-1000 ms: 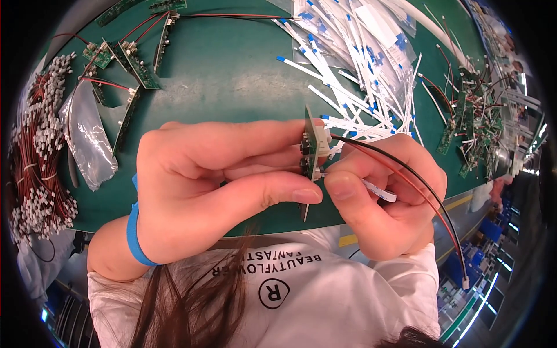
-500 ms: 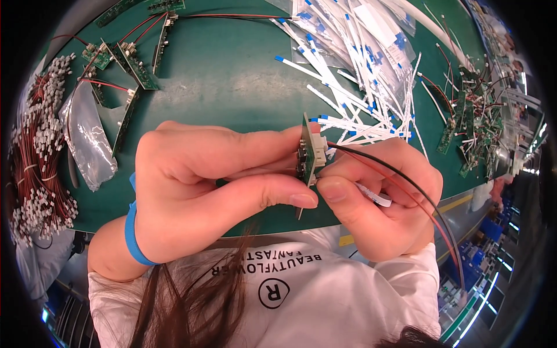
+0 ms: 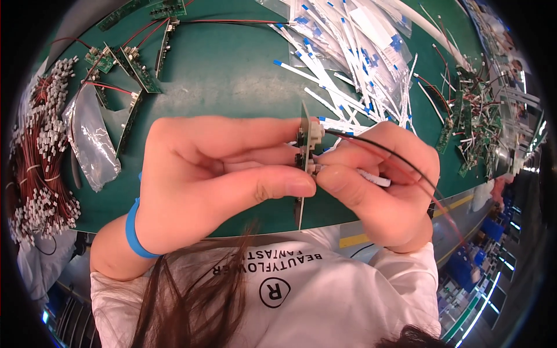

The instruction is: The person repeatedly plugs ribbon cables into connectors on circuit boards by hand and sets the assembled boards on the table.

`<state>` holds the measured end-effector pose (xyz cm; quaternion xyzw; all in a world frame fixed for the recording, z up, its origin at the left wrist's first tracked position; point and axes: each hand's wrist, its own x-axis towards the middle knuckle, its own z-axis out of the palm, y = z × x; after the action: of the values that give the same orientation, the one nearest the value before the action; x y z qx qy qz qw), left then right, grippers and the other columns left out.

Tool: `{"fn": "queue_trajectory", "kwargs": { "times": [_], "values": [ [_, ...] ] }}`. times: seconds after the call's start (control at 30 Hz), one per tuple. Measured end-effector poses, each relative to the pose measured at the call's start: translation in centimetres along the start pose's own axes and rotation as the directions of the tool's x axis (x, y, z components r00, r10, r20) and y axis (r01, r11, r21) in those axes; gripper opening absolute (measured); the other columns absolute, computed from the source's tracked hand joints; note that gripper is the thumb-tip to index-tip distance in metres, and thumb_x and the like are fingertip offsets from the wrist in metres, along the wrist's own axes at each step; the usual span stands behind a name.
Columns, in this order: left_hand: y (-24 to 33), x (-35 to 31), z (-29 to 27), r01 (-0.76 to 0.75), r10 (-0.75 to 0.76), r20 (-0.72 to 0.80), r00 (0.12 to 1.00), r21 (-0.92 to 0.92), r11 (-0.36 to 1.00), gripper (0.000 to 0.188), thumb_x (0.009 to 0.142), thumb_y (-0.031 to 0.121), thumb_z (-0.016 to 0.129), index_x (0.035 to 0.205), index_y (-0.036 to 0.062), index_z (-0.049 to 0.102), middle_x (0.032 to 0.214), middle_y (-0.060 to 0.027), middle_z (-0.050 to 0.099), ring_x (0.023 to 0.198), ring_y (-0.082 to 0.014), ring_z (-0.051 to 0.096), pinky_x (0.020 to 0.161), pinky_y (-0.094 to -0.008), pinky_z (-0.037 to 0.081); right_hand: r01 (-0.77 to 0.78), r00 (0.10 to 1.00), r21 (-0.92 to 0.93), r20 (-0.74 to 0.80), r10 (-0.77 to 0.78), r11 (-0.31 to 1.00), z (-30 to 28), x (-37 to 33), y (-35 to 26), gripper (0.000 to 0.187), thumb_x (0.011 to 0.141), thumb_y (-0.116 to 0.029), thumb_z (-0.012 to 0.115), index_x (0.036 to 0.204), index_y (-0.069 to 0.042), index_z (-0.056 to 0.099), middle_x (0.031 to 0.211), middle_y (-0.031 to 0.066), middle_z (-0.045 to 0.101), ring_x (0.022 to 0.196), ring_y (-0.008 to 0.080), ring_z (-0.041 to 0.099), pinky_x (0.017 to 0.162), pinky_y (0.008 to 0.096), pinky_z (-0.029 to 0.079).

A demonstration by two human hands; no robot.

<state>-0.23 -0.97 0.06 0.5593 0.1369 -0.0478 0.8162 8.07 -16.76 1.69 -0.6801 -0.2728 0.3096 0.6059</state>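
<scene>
Edgewise, the left hand (image 3: 220, 180) pinches a narrow circuit board (image 3: 302, 168) between pressed fingers. The right hand (image 3: 386, 185) fingers close on a white connector (image 3: 316, 169) touching it. Far left on the green surface (image 3: 232, 75) lies a clear plastic bag (image 3: 93, 145).

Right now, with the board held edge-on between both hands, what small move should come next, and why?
Probably a short push by the right hand, pressing the white flat cable toward the narrow circuit board. The left hand pinches the board upright, the cable end sits at its face, and the red-and-black wire already leads into the white connector above.
</scene>
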Motion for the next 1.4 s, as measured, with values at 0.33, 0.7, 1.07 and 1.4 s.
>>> {"fn": "queue_trajectory", "kwargs": {
  "times": [0.33,0.7,1.07,1.4],
  "values": [
    [0.0,-0.1,-0.4,0.075,-0.064,0.067,0.996,-0.184,0.98,0.043,0.062,-0.003,0.062,0.102,-0.0116,0.048,0.083,-0.0159,0.059,0.071,-0.0143,0.058,0.065,-0.0206,0.046,-0.245,0.969,0.012,-0.017,0.245,0.969,-0.4,0.1,-1.5,0.018,0.061,-0.006,0.062,0.074,0.003,0.054,0.068,0.0067,0.056,0.062,0.0096,0.053,0.058,0.019,0.041],
    [-0.6,-0.1,-0.2,-0.007,0.006,0.005,1.0,0.082,0.997,0.038,0.061,-0.009,0.06,0.099,-0.0085,0.052,0.079,-0.0128,0.061,0.068,-0.0118,0.058,0.063,-0.019,0.045,-0.314,0.949,0.106,0.022,0.314,0.943,0.0,0.2,-0.7,0.013,0.066,-0.003,0.06,0.075,0.002,0.053,0.069,0.0045,0.055,0.065,0.0083,0.052,0.062,0.0201,0.041],
    [-0.5,0.1,-0.2,-0.049,0.05,-0.004,0.999,0.197,0.979,0.035,0.06,-0.006,0.063,0.095,-0.0063,0.056,0.073,-0.01,0.061,0.065,-0.0097,0.057,0.061,-0.0182,0.043,-0.203,0.979,0.037,-0.006,0.204,0.978,0.3,-0.4,0.1,0.013,0.068,-0.001,0.06,0.077,0.003,0.052,0.071,0.0067,0.056,0.066,0.0092,0.052,0.062,0.0201,0.041],
    [-0.7,0.6,-0.8,0.062,-0.067,-0.04,0.997,-0.113,0.992,0.029,0.07,-0.002,0.054,0.098,-0.0059,0.052,0.081,-0.0128,0.059,0.068,-0.0166,0.059,0.063,-0.0242,0.048,-0.151,0.988,0.176,-0.006,0.154,0.973,0.0,1.1,-0.2,0.007,0.069,0.0,0.056,0.074,0.002,0.052,0.067,0.0047,0.054,0.061,0.0072,0.049,0.054,0.0167,0.037]
  ]
}}
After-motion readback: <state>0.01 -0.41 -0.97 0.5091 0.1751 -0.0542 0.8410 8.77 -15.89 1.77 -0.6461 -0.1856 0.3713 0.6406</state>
